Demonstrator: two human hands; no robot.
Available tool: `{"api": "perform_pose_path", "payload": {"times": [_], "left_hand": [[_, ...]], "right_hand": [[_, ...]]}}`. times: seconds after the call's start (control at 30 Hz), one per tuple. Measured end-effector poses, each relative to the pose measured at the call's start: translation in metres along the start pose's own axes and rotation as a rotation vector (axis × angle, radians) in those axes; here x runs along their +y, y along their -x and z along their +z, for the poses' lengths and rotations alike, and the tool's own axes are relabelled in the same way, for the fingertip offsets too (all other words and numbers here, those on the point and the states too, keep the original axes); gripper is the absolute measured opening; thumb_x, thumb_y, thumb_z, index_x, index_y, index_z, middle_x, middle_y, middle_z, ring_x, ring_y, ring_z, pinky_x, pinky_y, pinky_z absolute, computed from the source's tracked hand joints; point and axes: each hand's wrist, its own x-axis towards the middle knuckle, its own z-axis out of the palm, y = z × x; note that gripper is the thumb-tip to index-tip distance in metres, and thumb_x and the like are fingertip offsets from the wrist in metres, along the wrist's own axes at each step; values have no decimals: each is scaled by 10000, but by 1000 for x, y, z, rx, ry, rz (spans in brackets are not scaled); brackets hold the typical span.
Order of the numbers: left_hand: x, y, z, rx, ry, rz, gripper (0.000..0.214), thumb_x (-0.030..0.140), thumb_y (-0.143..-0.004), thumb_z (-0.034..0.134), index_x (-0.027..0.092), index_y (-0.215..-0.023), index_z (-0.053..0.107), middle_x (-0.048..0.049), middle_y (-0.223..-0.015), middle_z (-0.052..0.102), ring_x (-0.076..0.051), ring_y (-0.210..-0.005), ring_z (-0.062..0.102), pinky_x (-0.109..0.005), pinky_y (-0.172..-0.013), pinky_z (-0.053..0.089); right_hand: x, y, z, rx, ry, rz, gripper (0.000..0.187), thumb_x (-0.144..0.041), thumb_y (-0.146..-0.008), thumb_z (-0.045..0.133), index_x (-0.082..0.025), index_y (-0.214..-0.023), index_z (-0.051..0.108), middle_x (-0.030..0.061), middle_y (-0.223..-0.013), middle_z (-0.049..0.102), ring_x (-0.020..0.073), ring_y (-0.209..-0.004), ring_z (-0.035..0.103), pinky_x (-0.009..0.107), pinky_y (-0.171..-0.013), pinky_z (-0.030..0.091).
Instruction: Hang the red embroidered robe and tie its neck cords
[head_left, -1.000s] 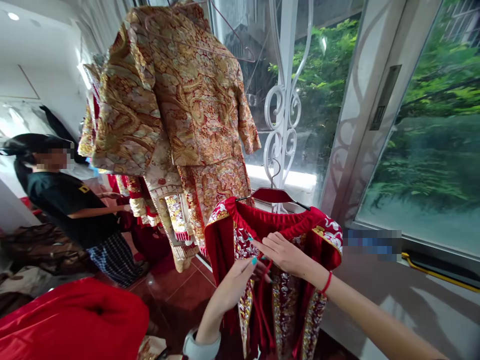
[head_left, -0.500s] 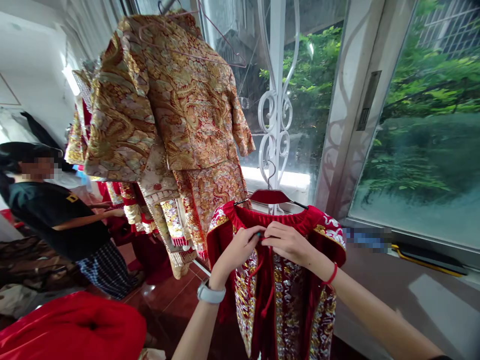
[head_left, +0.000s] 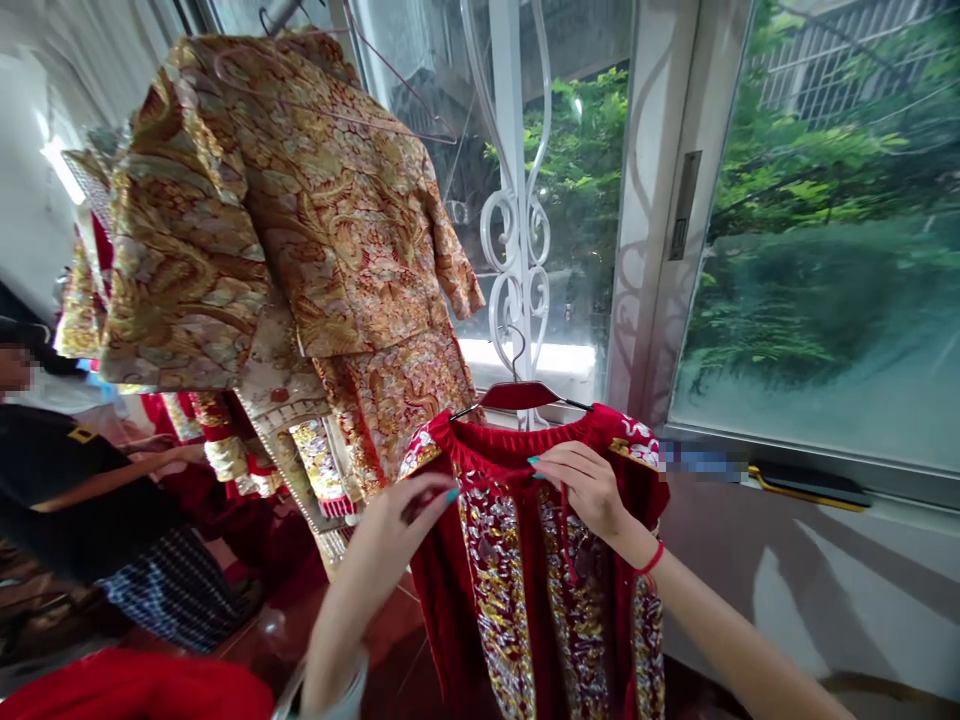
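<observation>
A dark red velvet skirt [head_left: 540, 590] with gold and silver sequinned panels hangs in front of me. It has a gathered waistband and thin red cords at its front. The skirt's hanger [head_left: 517, 396] has a red middle and a metal hook. My right hand [head_left: 589, 485] is closed in a pinch on the front of the waistband, thumb and fingertips together. To the left of the waistband is my left hand [head_left: 394, 545], slightly blurred, its fingers bent and apart from the thumb, holding nothing.
A gold brocade jacket [head_left: 330, 220] hangs high at left, with more embroidered clothes behind it. A co-worker in a black shirt [head_left: 60, 480] stands at far left. Red cloth [head_left: 135, 690] lies at lower left. White scrollwork [head_left: 517, 230] and a window [head_left: 817, 300] are behind.
My left hand has let go of the waistband and moved left and down. My right hand stays at the waistband. The view has turned a little to the right.
</observation>
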Motion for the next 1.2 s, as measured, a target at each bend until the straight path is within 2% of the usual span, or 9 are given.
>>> {"api": "perform_pose_path", "payload": {"times": [0.23, 0.43, 0.53, 0.63, 0.8, 0.93, 1.03, 1.13, 1.2], "left_hand": [[-56, 67, -49, 401, -319, -3, 450, 639, -753, 580, 217, -612, 643, -20, -630, 661, -178, -593, 590, -249, -562, 470], [-104, 80, -49, 518, -260, -102, 514, 712, -741, 568, 209, -640, 611, 3, -622, 606, -153, -585, 552, -229, -566, 469], [-129, 71, -27, 526, -269, -205, 445, 646, -776, 563, 215, -676, 616, 0, -629, 612, -166, -591, 560, -247, -574, 473], [-133, 60, 15, 533, -317, -222, 337, 536, -813, 534, 226, -712, 622, -26, -707, 638, -208, -663, 597, -303, -630, 495], [-88, 43, 113, 800, -425, -58, 243, 376, -842, 516, 214, -993, 617, -119, -1046, 605, -310, -1009, 572, -479, -894, 452], [-59, 12, 174, 576, -209, -27, 310, 289, -854, 514, 202, -1148, 559, -117, -1084, 594, -277, -1037, 576, -436, -905, 482], [-58, -16, 194, 487, -132, -139, 364, 254, -853, 494, 170, -1206, 520, -137, -1118, 605, -292, -1072, 586, -446, -908, 490], [-61, -33, 200, 468, -156, -192, 327, 257, -868, 484, 192, -1183, 544, -122, -1116, 626, -290, -1069, 599, -435, -899, 492], [-61, -38, 200, 475, -168, -206, 283, 264, -890, 460, 197, -1141, 570, -114, -1105, 638, -277, -1051, 608, -420, -897, 491]], "right_hand": [[1, 24, -30, 104, 31, 372, 181, -140, -889, 606, -247, -926, 747, 37, -808, 726, 189, -754, 635, 338, -680, 543], [28, 42, -52, 122, 100, 598, 160, -232, -876, 605, -237, -828, 757, 39, -819, 738, 193, -746, 673, 337, -726, 549], [37, 53, -55, 149, 149, 733, 163, -278, -847, 614, -224, -828, 767, 57, -853, 754, 225, -781, 692, 367, -764, 553], [37, 71, -52, 17, 51, 891, 196, -339, -836, 620, -213, -829, 770, 68, -837, 764, 244, -741, 702, 367, -715, 562], [33, 94, -45, -127, -80, 959, 218, -288, -855, 573, -213, -955, 751, 70, -919, 757, 246, -816, 704, 378, -764, 567], [13, 88, -29, 120, 71, 968, 274, -251, -852, 535, -183, -1077, 675, 100, -961, 709, 235, -809, 678, 381, -741, 570], [-10, 72, 0, 224, -85, 1032, 211, -268, -868, 516, -173, -1004, 645, 110, -930, 699, 224, -781, 681, 320, -643, 578], [-19, 57, 36, 46, -329, 1081, 235, -264, -881, 472, -165, -975, 664, 84, -810, 708, 211, -662, 680, 301, -552, 560], [-14, 50, 58, 17, -232, 1062, 253, -230, -864, 460, -153, -952, 685, 106, -841, 722, 238, -728, 693, 351, -646, 572]]}}
